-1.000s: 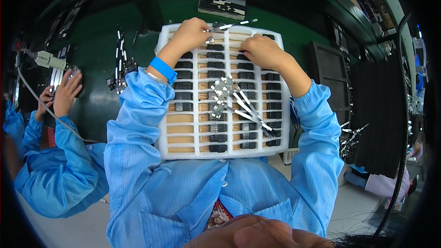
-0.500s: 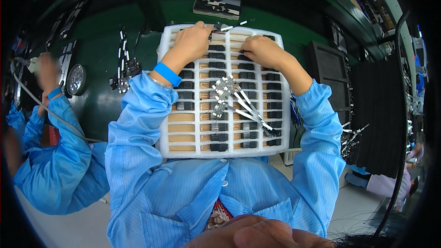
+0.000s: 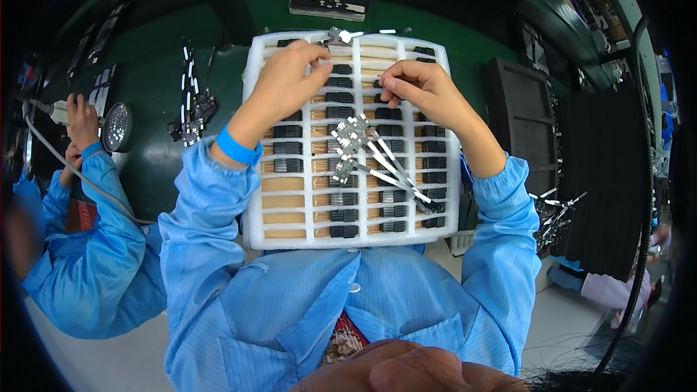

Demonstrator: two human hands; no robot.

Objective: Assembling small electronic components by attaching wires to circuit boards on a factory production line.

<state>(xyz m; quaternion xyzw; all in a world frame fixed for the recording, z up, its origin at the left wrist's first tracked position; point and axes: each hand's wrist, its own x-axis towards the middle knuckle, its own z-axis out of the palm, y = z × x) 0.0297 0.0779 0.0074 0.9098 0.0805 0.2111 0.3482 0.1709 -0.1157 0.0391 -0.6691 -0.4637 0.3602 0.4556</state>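
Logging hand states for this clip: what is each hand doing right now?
Left hand: fingers curled on the white foam tray; held item cannot be told.
Right hand: fingers pinched; contents unclear.

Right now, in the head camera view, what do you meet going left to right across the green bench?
Co-worker's hand → round silver disc → small black-and-white parts → left hand → right hand → black trays.
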